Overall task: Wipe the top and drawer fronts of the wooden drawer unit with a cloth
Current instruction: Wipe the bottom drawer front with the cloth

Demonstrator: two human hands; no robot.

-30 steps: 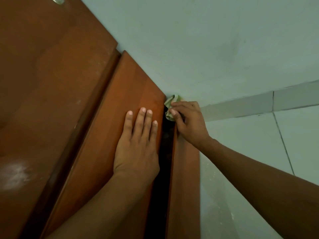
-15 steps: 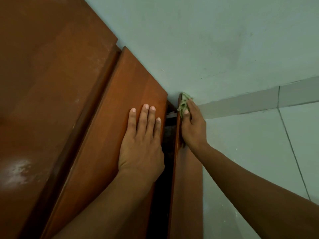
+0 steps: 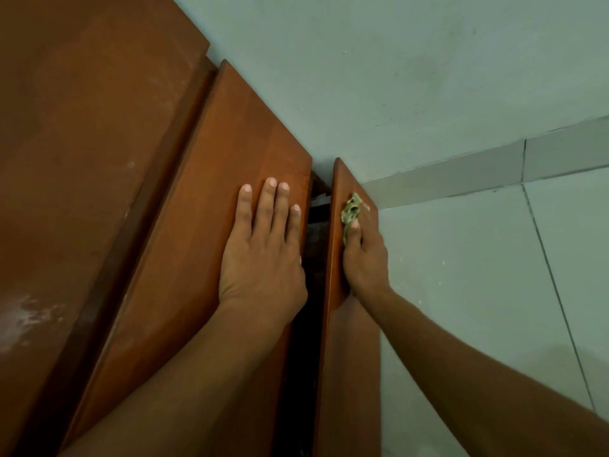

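On lower drawer front [image 3: 354, 357]: your right hand [image 3: 364, 258] pinches cloth [image 3: 351, 211]; left hand [image 3: 263, 252] spread flat on upper front [image 3: 204, 225].

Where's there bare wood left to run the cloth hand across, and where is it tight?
Free: the broad top, left of the drawer front; that front beyond the left hand; the pulled-out front below the right hand and cloth. Tight: the dark gap between the fronts, both hands flanking it.

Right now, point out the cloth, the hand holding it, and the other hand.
cloth [image 3: 351, 208], head view, crumpled top.
right hand [image 3: 365, 258], head view, back of the hand.
left hand [image 3: 263, 258], head view, back of the hand.
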